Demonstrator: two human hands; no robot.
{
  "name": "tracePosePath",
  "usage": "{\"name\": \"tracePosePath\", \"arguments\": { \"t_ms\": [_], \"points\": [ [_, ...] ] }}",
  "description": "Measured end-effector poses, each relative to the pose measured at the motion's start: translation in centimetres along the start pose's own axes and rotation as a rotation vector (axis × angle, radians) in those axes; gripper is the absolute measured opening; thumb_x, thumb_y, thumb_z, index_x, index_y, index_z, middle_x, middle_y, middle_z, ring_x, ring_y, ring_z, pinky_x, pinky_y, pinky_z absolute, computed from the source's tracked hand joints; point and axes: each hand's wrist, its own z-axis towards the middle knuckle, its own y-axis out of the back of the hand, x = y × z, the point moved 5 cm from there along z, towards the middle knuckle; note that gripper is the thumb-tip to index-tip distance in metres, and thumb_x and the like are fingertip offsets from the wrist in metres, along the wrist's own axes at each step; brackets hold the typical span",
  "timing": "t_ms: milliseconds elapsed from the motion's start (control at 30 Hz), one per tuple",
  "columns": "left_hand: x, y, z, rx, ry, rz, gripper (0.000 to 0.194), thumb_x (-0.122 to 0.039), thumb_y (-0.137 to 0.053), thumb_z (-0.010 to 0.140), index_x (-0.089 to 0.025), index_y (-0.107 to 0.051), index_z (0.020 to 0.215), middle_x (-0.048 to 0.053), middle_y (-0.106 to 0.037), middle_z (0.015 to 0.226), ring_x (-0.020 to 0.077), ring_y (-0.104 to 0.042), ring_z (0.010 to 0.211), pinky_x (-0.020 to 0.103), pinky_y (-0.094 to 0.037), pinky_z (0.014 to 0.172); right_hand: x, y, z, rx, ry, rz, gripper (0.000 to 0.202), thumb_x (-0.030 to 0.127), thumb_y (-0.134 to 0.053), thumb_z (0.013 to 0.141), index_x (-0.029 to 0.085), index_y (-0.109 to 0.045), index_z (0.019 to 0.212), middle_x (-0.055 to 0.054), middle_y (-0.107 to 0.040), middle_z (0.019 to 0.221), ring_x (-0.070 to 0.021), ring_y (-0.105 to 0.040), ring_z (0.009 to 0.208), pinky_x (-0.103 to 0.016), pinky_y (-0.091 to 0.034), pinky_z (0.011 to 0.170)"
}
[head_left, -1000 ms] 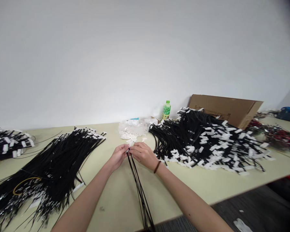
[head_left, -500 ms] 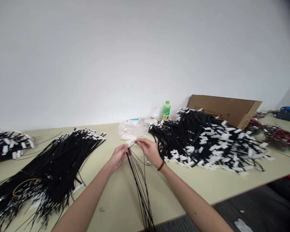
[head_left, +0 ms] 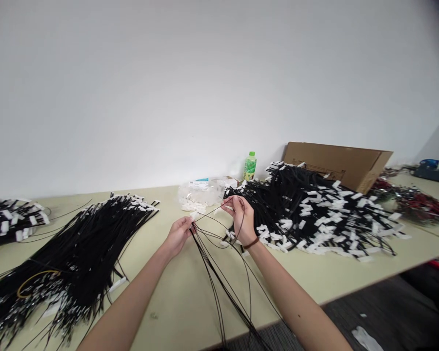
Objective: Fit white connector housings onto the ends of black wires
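My left hand (head_left: pixel 179 235) pinches the upper ends of several thin black wires (head_left: pixel 216 273), close to a white connector (head_left: pixel 194 215). From there the wires hang down past the table's front edge. My right hand (head_left: pixel 240 219) is closed on one black wire (head_left: pixel 212 210), drawn out taut between the two hands. Loose loops of wire curve below my right fingers. Beyond my hands lies a clear plastic bag (head_left: pixel 201 193) with small white pieces in it.
Black wires (head_left: pixel 91 243) lie heaped on the left of the table (head_left: pixel 175 302). A larger pile of wires with white connectors (head_left: pixel 314 209) covers the right side. Behind it stand a green-capped bottle (head_left: pixel 249 166) and a cardboard box (head_left: pixel 336 163). Red wires (head_left: pixel 422 202) lie far right.
My right hand has moved right and slightly up, away from my left, drawing a wire out between them. The hanging wires have spread and swung right. My left hand keeps its pinch.
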Motion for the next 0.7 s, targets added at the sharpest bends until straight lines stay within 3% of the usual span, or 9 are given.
{"name": "tracePosePath", "arguments": {
  "t_ms": [267,533,633,700],
  "points": [
    [-0.2,0.5,0.2,-0.069,-0.032,-0.029,0.032,-0.039,-0.074,0.057,-0.012,-0.059,0.066,-0.001,-0.053,0.062,0.0092,-0.047,0.059,0.022,-0.04,0.059,1.1,1.4,0.9,-0.109,0.009,0.099,0.027,0.041,-0.059,0.075,0.015,-0.053,0.078,-0.003,-0.061,0.072,-0.0126,-0.06,0.068,-0.027,-0.051,0.066],
    [-0.2,0.6,0.3,-0.065,-0.027,-0.031,0.03,-0.036,-0.074,0.057,-0.011,-0.06,0.067,0.0,-0.054,0.062,0.0096,-0.048,0.059,0.023,-0.041,0.06,1.1,3.0,1.7,-0.229,-0.064,0.174,0.021,0.033,-0.062,0.07,0.016,-0.052,0.077,0.0,-0.06,0.068,-0.0118,-0.06,0.067,-0.03,-0.052,0.069],
    [-0.2,0.5,0.3,-0.056,-0.023,-0.025,0.03,-0.037,-0.074,0.058,-0.012,-0.06,0.067,0.0,-0.054,0.062,0.0096,-0.048,0.059,0.023,-0.041,0.06,1.1,4.6,2.2,-0.356,-0.051,0.146,0.02,0.031,-0.062,0.069,0.016,-0.055,0.079,0.003,-0.056,0.064,-0.0084,-0.056,0.058,-0.023,-0.049,0.057],
    [-0.2,0.5,0.3,-0.05,-0.023,-0.022,0.03,-0.037,-0.074,0.058,-0.012,-0.06,0.067,0.0,-0.054,0.062,0.0097,-0.048,0.06,0.023,-0.041,0.06,1.4,5.7,2.6,-0.42,-0.018,0.115,0.021,0.029,-0.062,0.068,0.015,-0.057,0.084,0.004,-0.053,0.062,-0.0052,-0.049,0.05,-0.016,-0.04,0.044]
  ]
}}
